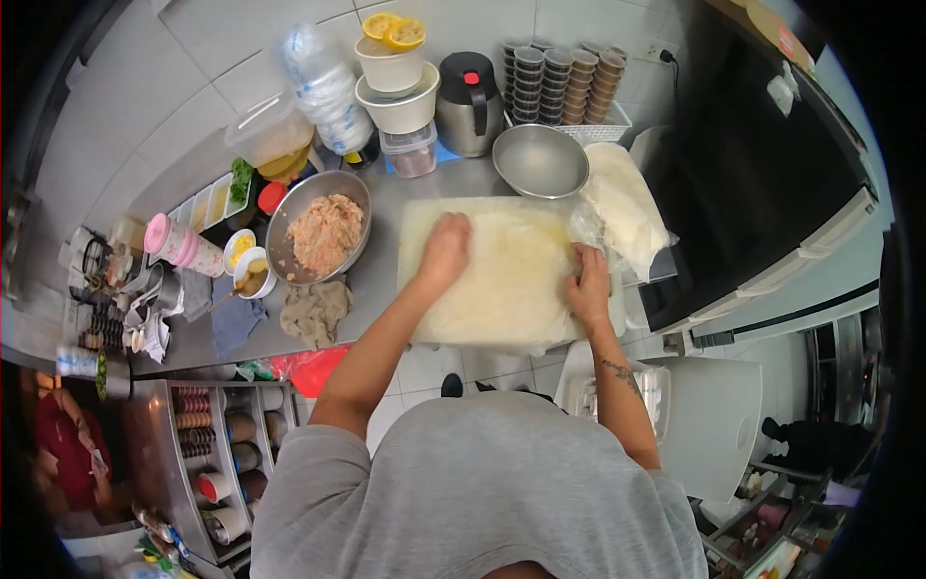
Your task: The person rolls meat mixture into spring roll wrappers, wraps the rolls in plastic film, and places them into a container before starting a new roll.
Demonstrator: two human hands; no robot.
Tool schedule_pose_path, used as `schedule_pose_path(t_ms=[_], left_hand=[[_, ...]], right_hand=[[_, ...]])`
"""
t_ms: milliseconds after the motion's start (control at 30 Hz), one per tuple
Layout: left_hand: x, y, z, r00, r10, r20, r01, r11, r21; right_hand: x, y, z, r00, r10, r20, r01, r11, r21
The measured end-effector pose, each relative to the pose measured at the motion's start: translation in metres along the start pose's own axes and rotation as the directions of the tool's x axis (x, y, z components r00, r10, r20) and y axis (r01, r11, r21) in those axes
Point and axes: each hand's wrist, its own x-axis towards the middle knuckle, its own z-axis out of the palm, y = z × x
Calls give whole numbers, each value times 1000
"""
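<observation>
1. Grey shirt cloth (482,473) lies nearest us; beyond it, at twelve o'clock, our pale, flat sheet (506,280) lies on the cutting board (411,220)
2. Our left hand (446,249) rests on it towards ten o'clock, fingers curled; our right hand (588,289) touches its three o'clock side, fingers bent. We cannot tell whether either pinches it
3. We judge that uneven pulling could crease or tear the sheet, and its six o'clock edge, close to the counter's front, could sag
4. At one o'clock, a metal bowl (540,162) sits just beside the board, where a forward push could knock it; at two, the plastic bag (622,207) could snag our right fingers
5. Towards ten, reaching carelessly could tip the mixing bowl (359,193); at eleven, citrus halves (405,34) perch on stacked tubs (395,101), which a bump could topple
6. Our fingertips are partly hidden, the sheet's layers and the bag's contents are unclear, and the dark outer rim cuts off our view
</observation>
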Motion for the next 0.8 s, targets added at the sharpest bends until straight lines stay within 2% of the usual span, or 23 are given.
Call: schedule_pose_path(t_ms=[67, 100, 200, 233, 333, 367, 467, 567, 667, 733, 800], left_hand=[[-9, 10, 14, 965, 127, 229, -98, 986, -134], [-3, -5, 25, 973, 198, 120, -186, 977, -103], [30, -24, 18, 990, -118, -82, 127, 986, 107], [38, -24, 17, 990, -135, -42, 139, 985, 104], [36, -3, 39, 968, 169, 185, -141, 978, -154], [33, 7, 39, 936, 206, 286, -181, 977, -114], [65, 1, 55, 998, 44, 43, -51, 984, 169], [63, 15, 74, 955, 227, 188, -215, 973, -85], [39, 28, 68, 961, 201, 187, -196, 979, -48], [34, 28, 45, 981, 117, 152, -130, 989, 74], [30, 25, 9, 999, 22, 46, -29, 984, 176]], right_hand=[[0, 1, -1, 1000, 1, 4, -1, 1000, 19], [0, 0, -2, 1000, 2, 7, -2, 1000, 30], [-1, -8, -6, 999, 39, 17, -39, 998, 57], [-3, -6, -6, 999, 27, 17, -28, 999, 44], [2, -3, -4, 1000, 5, 6, -5, 1000, 22], [1, -4, -4, 1000, 16, 9, -16, 1000, 23], [-2, -6, -3, 1000, 24, 13, -25, 999, 36], [1, -1, -3, 1000, 19, -2, -19, 999, 37], [-3, -4, -3, 1000, 21, 1, -21, 999, 49], [-2, -7, -4, 1000, 18, -17, -17, 998, 60], [-2, -10, -6, 999, 1, -50, 3, 997, 79]])
